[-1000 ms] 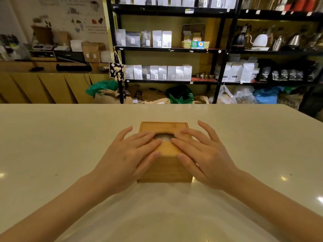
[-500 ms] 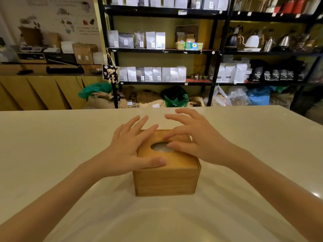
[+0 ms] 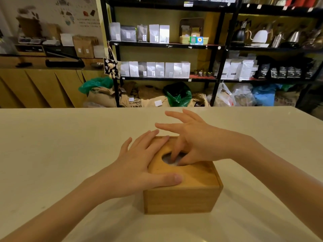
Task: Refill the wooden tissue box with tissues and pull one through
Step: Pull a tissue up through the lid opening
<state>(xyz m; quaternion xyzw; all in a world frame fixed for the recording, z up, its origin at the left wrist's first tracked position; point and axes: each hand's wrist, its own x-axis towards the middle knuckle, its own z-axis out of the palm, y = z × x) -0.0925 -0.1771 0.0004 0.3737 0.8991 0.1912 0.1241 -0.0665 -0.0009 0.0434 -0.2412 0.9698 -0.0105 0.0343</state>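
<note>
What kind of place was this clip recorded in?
Probably a coffee shop or roastery stockroom: black shelving holds rows of sealed pouches, pour-over kettles stand on the right, and burlap sacks lie on the floor.

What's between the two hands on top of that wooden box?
In the head view, the lid's oval opening with white tissue inside; the right hand dips fingertips in, the left hand lies flat.

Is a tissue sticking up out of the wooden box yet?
No, the tissue lies below the box opening, where the right hand reaches.
</note>
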